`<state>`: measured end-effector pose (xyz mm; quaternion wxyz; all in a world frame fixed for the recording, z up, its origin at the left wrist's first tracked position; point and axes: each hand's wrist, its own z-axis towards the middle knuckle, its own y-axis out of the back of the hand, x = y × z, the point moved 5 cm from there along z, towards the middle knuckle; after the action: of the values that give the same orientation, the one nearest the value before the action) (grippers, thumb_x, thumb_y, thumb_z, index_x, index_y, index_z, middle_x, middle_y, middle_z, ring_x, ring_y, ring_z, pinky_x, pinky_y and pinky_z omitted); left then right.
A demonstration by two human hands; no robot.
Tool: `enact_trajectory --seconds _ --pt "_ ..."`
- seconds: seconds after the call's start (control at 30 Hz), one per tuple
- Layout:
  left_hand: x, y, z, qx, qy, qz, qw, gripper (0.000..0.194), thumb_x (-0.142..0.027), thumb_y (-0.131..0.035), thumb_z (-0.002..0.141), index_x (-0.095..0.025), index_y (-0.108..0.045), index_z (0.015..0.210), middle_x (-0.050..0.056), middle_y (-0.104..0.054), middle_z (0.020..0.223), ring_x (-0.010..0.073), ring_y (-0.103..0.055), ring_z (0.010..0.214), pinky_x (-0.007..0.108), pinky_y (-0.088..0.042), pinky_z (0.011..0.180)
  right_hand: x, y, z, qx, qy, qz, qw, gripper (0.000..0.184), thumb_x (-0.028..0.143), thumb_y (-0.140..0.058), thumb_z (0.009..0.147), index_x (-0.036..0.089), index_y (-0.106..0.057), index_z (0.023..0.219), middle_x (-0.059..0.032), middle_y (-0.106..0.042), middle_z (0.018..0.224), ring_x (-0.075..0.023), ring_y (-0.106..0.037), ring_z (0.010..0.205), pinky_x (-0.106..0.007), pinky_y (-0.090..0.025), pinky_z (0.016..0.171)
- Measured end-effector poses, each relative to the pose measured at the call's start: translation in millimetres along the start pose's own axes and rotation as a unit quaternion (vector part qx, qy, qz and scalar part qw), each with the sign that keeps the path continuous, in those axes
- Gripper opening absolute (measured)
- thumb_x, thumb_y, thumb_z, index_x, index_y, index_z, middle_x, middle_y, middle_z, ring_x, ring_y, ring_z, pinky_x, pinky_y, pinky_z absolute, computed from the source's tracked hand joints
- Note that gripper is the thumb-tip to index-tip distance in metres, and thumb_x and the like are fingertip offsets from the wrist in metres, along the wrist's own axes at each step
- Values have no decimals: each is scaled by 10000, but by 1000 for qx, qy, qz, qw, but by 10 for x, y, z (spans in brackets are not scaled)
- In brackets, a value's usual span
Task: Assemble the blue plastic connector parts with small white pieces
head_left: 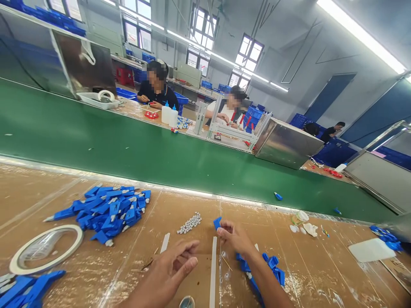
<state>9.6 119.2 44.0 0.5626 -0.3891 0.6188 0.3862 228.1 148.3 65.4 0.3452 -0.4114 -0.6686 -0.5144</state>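
Note:
My right hand [233,238] pinches a small blue plastic piece [217,222] just above the brown worktable [321,273]. My left hand [170,269] hovers lower and to the left, fingers loosely curled with thumb and forefinger apart, holding nothing I can see. Between the hands lies a white strip [212,269]. A small heap of grey-white pellets [190,223] sits just beyond the hands. A large pile of blue clips [107,210] lies to the left, and a smaller bunch of blue clips [272,265] lies under my right forearm.
A tape ring [45,249] lies at the left. A green conveyor belt [128,145] runs across beyond the table, with a stray blue piece [278,196] on it. Two people sit working on its far side. A white sheet [370,249] and metal housings [285,143] are at the right.

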Motion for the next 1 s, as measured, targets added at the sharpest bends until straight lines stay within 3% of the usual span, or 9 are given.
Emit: enact_trajectory --seconds 0.07,0.13,0.3,0.43,0.5,0.63,0.83,0.9,1.0 --pt "58 -61 24 22 19 -141 990 616 -617 -756 767 -309 -708 1298 109 -771 1237 303 -675 1177 361 -553 960 71 -244 -219 68 -18 114 991 572 750 -703 697 188 -609 748 -13 -579 722 -159 -546 645 -291 -498 638" --pt "54 -141 34 51 20 -236 970 693 -598 -805 730 -316 -670 1348 107 -759 1289 305 -657 1228 380 -526 1026 131 -480 -414 106 -40 207 972 660 814 -735 621 178 -614 746 -9 -564 711 -127 -518 606 -253 -467 592" --pt "17 -175 -26 32 26 -248 968 555 -517 -834 741 -277 -753 1235 99 -822 1119 252 -746 912 373 -573 939 65 -787 -647 113 -64 309 942 654 794 -772 649 159 -661 757 -8 -571 692 -99 -498 575 -216 -413 560" --pt "56 12 -125 -87 54 -294 950 573 -530 -905 628 -275 -805 1131 73 -845 951 257 -758 885 339 -585 892 -283 -699 -730 2 9 156 988 626 748 -765 725 163 -783 947 -34 -624 749 -145 -540 649 -256 -406 613" --pt "100 90 -182 -144 73 -326 932 595 -535 -934 565 -262 -823 1083 74 -844 871 260 -759 857 290 -590 776 -500 -728 -764 -23 24 104 994 584 692 -825 690 180 -814 970 -27 -618 769 -141 -530 641 -258 -387 611" --pt "235 119 -265 -177 113 -365 907 603 -502 -977 476 -229 -845 998 80 -833 767 214 -721 711 224 -535 589 -727 -901 -772 -71 60 97 991 571 721 -801 663 184 -842 852 -6 -571 696 -113 -452 538 -244 -329 515" --pt "547 202 -326 -159 171 -396 888 557 -407 -1006 446 -262 -850 960 57 -839 796 183 -696 707 203 -565 615 -539 -976 -774 -78 106 -14 991 308 480 -766 804 188 -835 736 -12 -570 676 -118 -489 513 -234 -329 463" --pt "634 257 -337 -160 181 -403 883 530 -388 -1011 438 -293 -852 934 38 -840 802 177 -697 722 195 -571 631 -415 -955 -821 -69 180 -86 977 306 465 -709 875 197 -842 812 -24 -595 692 -140 -547 546 -242 -360 473" --pt "694 307 -350 -166 181 -411 878 492 -399 -1005 455 -311 -853 914 22 -836 802 168 -692 712 194 -573 643 -268 -950 -929 -87 310 -178 930 487 524 -478 1028 220 -817 853 -29 -598 692 -159 -583 578 -259 -394 491"
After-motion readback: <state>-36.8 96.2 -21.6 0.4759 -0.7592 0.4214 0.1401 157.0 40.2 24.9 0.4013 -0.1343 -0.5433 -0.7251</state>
